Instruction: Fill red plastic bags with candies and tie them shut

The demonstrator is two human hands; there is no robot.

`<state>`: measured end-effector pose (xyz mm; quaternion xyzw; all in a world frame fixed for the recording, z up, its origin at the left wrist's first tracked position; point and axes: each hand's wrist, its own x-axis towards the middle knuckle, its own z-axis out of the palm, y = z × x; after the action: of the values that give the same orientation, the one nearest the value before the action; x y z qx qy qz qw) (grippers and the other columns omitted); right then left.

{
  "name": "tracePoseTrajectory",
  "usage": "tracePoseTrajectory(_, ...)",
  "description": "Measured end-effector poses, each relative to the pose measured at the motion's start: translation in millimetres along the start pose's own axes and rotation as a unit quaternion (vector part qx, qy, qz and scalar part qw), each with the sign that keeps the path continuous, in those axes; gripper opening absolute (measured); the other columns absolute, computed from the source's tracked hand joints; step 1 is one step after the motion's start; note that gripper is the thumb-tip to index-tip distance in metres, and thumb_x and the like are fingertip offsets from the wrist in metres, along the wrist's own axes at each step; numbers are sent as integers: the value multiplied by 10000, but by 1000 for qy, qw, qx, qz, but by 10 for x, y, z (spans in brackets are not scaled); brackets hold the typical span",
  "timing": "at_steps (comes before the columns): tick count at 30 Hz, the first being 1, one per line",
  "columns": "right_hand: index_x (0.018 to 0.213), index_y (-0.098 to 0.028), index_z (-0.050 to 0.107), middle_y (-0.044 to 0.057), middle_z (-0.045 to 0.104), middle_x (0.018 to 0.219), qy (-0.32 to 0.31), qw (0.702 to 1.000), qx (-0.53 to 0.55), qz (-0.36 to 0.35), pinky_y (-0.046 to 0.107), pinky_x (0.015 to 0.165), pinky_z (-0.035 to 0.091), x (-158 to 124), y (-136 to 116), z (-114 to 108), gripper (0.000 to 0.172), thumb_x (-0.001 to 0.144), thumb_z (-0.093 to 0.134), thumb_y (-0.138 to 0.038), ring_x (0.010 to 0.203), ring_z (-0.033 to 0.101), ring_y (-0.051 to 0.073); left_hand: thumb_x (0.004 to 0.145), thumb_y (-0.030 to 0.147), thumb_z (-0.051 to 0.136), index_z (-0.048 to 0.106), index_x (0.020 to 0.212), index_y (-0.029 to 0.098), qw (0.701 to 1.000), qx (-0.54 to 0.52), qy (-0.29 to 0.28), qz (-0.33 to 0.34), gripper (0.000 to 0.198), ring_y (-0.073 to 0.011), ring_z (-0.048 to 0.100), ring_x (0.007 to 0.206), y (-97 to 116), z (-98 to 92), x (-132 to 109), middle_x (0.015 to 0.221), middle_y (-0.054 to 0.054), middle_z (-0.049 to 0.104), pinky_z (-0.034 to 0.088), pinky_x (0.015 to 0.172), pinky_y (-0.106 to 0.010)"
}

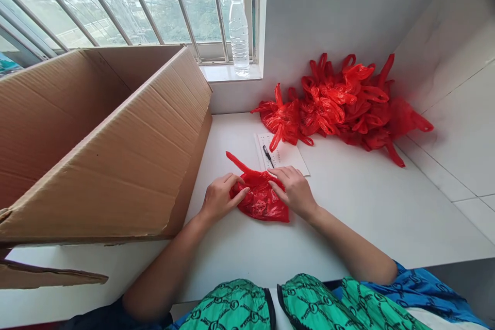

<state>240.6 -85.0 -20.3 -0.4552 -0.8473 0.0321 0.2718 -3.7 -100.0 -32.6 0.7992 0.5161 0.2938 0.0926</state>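
A red plastic bag lies on the white tabletop just in front of me, one handle stretched up to the left. My left hand presses its left edge, fingers closed on the plastic. My right hand rests on its right side, fingers curled over the bag. A heap of tied red bags sits against the back wall.
A large open cardboard box lies on its side at the left. A paper sheet with a pen lies behind the bag. A water bottle stands on the window sill. A tiled wall rises at the right.
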Motion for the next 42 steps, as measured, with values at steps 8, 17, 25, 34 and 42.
tracePoseTrajectory(8, 1211, -207, 591, 70, 662, 998, 9, 985, 167, 28, 373, 824, 510, 31, -247, -22, 339, 885, 537, -134, 922, 624, 220, 884, 464, 605, 613, 905, 198, 989, -128, -67, 10, 267, -126, 562, 562, 231, 104, -125, 678, 15, 648, 394, 553, -243)
tracePoseTrajectory(17, 1309, -275, 514, 45, 679, 1085, 12, 875, 482, 44, 312, 755, 566, -60, -473, -163, 326, 987, 464, -291, 951, 668, 173, 848, 400, 688, 571, 1228, 194, 757, -625, -47, -182, 448, -270, 639, 1079, 325, 61, -96, 1160, -91, 670, 521, 901, -344)
tracePoseTrajectory(25, 1372, -283, 478, 86, 516, 1406, -86, 849, 477, 210, 402, 903, 536, 14, -177, -99, 538, 912, 563, -548, 1170, 581, 238, 905, 378, 588, 658, 920, 130, 509, -799, -55, -315, 258, -260, 702, 920, 275, -57, -30, 916, -94, 728, 559, 873, -363)
tracePoseTrajectory(34, 1209, -230, 571, 58, 683, 1134, -35, 721, 638, 269, 355, 789, 598, -1, -219, 10, 515, 766, 776, -394, 993, 655, 214, 935, 344, 571, 638, 1153, 153, 589, -726, -63, -348, 297, -243, 707, 946, 109, -32, 45, 1033, -99, 735, 559, 867, -338)
tracePoseTrajectory(42, 1123, -198, 578, 23, 693, 928, -70, 814, 527, 234, 315, 659, 588, -24, -173, -34, 330, 847, 646, -366, 802, 672, 179, 911, 512, 564, 605, 1198, 156, 746, -587, -94, -300, 459, -217, 690, 836, 26, -31, 41, 1011, -92, 723, 553, 725, -318)
